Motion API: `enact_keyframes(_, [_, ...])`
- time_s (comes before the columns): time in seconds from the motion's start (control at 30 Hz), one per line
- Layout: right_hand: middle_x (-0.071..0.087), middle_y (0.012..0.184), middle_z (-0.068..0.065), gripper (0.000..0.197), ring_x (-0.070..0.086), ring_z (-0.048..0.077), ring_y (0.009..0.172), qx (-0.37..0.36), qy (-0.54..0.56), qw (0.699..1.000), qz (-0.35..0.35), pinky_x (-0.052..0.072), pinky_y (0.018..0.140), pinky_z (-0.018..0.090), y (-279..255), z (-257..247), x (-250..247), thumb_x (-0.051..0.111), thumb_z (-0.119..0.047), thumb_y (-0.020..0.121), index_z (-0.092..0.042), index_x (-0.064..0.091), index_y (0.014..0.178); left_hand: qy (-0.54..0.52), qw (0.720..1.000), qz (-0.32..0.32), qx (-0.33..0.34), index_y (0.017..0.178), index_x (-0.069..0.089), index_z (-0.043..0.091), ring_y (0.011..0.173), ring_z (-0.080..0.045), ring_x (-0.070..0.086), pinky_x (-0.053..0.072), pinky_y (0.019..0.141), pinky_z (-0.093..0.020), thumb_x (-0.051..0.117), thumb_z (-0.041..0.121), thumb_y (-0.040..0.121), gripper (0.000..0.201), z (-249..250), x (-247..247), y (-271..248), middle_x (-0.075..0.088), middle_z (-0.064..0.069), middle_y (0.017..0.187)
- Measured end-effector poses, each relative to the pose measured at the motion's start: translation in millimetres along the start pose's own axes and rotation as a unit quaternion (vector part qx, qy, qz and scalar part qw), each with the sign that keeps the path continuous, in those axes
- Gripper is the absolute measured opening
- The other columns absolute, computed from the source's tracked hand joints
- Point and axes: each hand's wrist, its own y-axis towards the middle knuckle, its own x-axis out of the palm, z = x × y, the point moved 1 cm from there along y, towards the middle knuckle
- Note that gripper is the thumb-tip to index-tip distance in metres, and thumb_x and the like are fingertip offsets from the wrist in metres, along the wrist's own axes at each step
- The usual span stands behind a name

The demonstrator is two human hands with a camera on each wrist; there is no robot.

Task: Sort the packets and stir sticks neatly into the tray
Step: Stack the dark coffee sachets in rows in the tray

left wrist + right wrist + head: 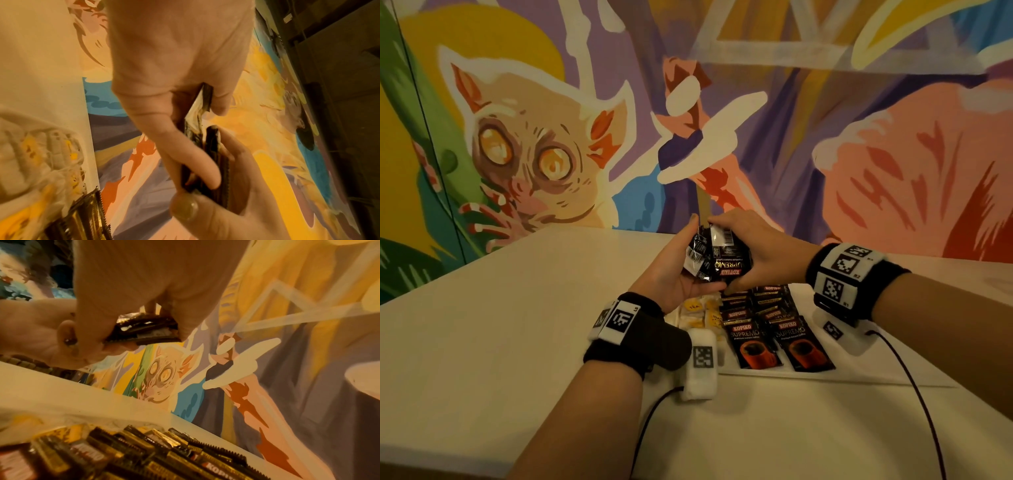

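Coffee packets, loose bunch (717, 255): held above the tray's (859, 378) far end, left hand (674, 270) cupping beneath, right hand (753, 253) clasping over, seemingly squaring edges before filing with the rows (767, 318) below.

Glossy foil-like coffee sachets (746, 339), matt smooth white table (517, 308), perhaps paper tea packets (700, 313)

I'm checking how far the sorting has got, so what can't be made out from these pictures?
- Stir sticks: none visible in any view.
- Tray: head view, its far end is covered by the left hand and right hand.
- Held coffee packets: their number is unclear, fingers cover them in every view.
- Yellow tea packets: head view, partly behind the left wrist; blurred in the left wrist view.
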Motion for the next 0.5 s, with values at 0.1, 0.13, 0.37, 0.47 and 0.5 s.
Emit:
enact_keyframes(0.1, [0.039, 0.129, 0.001, 0.099, 0.033, 0.008, 0.113, 0.024, 0.020, 0.999, 0.030, 0.027, 0.100, 0.023, -3.8, 0.2, -2.7, 0.078, -0.044, 0.061, -0.015, 0.028, 0.142, -0.033, 0.999, 0.017, 0.019, 0.103, 0.063, 0.016, 0.083, -0.022, 0.067, 0.055, 0.046, -0.025, 0.051, 0.037, 0.094, 0.027, 0.6, 0.2, -0.5, 0.067, -0.009, 0.102])
enact_keyframes(0.13, [0.039, 0.128, 0.001, 0.098, 0.033, 0.008, 0.112, 0.034, 0.027, 0.998, 0.041, 0.028, 0.099, 0.023, -5.0, 0.8, -3.9, 0.078, -0.042, 0.062, -0.015, 0.029, 0.142, -0.050, 0.998, 0.025, 0.028, 0.101, 0.063, 0.014, 0.081, -0.022, 0.066, 0.055, 0.046, -0.024, 0.052, 0.029, 0.095, 0.019, 1.2, 0.1, -0.6, 0.065, -0.009, 0.102])
enact_keyframes(0.37, [0.042, 0.124, 0.006, 0.087, 0.042, 0.018, 0.112, 0.043, 0.030, 0.995, 0.085, 0.036, 0.098, 0.028, -10.9, 4.0, -10.7, 0.077, -0.035, 0.067, -0.012, 0.033, 0.139, -0.087, 0.994, 0.001, 0.065, 0.103, 0.057, 0.002, 0.073, -0.024, 0.070, 0.059, 0.055, -0.028, 0.042, 0.000, 0.094, 0.018, 2.6, -0.1, -1.1, 0.063, -0.017, 0.104])
enact_keyframes(0.47, [0.037, 0.118, -0.002, 0.085, 0.038, 0.013, 0.109, 0.066, 0.033, 0.994, 0.083, 0.035, 0.096, 0.025, -14.0, 8.1, -15.0, 0.079, -0.022, 0.070, -0.012, 0.032, 0.139, -0.018, 0.996, 0.018, 0.087, 0.106, 0.059, 0.005, 0.079, -0.028, 0.071, 0.060, 0.060, -0.028, 0.047, 0.006, 0.096, 0.016, 1.1, -3.0, 4.1, 0.068, -0.017, 0.105])
enact_keyframes(0.5, [0.034, 0.117, -0.005, 0.084, 0.036, 0.011, 0.109, 0.078, 0.036, 0.993, 0.083, 0.035, 0.096, 0.024, -15.1, 9.2, -17.0, 0.079, -0.019, 0.070, -0.013, 0.030, 0.139, 0.001, 0.995, 0.032, 0.092, 0.104, 0.060, 0.009, 0.078, -0.028, 0.072, 0.060, 0.061, -0.028, 0.050, 0.010, 0.096, 0.013, 0.5, -4.4, 5.5, 0.069, -0.014, 0.104])
